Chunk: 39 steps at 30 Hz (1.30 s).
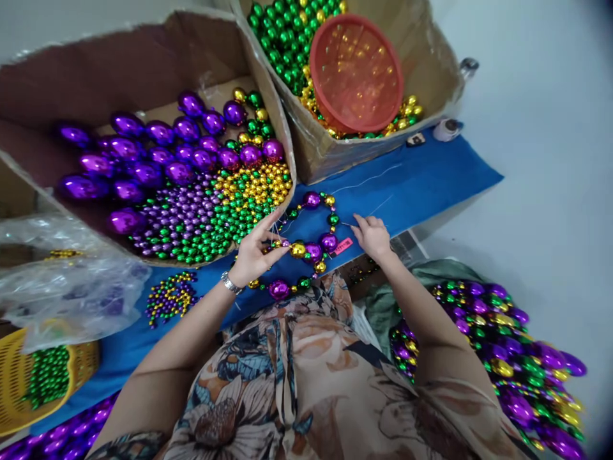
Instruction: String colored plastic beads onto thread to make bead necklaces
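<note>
My left hand (pixel 253 257), with a metal watch on its wrist, pinches a bead string (pixel 313 252) near one end, where thin white thread loops over the fingers. Purple, gold and green shiny balls of mixed sizes make up this string, which lies curved on the blue cloth (pixel 431 176). To its right, my right hand (pixel 373 236) is closed, thumb against forefinger, on a thin needle (pixel 347 224) pointing towards the beads. Beside the string lies a pink label (pixel 341 246).
A cardboard box (pixel 268 83) of loose beads stands at left. Behind it, another box (pixel 330 150) holds beads and a red basket (pixel 357 121). Loose small beads (pixel 172 297) and a yellow basket (pixel 86 364) are at lower left. Finished-looking bead strands (pixel 517 358) heap at right.
</note>
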{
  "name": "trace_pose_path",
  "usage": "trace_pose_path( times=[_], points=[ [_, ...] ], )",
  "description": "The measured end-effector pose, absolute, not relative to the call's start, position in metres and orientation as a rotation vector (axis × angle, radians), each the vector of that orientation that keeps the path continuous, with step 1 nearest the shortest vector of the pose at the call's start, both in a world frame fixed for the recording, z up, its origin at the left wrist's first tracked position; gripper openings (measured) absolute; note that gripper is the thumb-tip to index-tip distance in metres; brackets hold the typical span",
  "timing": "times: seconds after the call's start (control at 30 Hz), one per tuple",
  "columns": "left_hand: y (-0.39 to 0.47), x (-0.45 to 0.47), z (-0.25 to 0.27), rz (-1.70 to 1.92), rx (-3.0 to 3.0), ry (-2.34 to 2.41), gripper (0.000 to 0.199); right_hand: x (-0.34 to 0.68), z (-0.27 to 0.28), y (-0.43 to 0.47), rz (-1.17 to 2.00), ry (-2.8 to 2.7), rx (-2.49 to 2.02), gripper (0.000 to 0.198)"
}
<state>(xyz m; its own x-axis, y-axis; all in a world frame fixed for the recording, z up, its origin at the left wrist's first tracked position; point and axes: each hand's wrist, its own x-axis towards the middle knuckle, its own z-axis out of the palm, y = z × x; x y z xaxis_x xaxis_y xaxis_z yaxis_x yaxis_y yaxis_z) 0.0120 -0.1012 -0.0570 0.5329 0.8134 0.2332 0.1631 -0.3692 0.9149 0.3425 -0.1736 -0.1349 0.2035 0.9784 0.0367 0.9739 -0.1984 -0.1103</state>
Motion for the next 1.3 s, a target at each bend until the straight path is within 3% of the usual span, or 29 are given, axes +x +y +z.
trace_pose_path(
  times=[0.2, 0.37, 0.67, 1.07, 1.3],
  points=[
    [-0.098, 0.012, -0.056, 0.909, 1.781, 0.795, 0.080, 0.334, -0.123, -0.193, 0.241, -2.402, -1.819, 0.039],
    [-0.095, 0.010, -0.056, 0.893, 1.779, 0.802, 0.079, 0.327, -0.124, -0.198, 0.285, -2.575, -1.807, 0.036],
    [-0.096, 0.009, -0.054, 0.854, 1.706, 0.765, 0.080, 0.338, -0.063, -0.184, 0.905, -2.307, -1.566, 0.019],
    [-0.098, 0.013, -0.056, 0.804, 1.717, 0.656, 0.077, 0.257, -0.033, -0.120, 0.963, -2.405, -1.257, 0.040],
    [-0.096, 0.012, -0.061, 0.789, 1.712, 0.632, 0.076, 0.243, -0.034, -0.093, 0.618, -2.628, -1.279, 0.046]
  ],
)
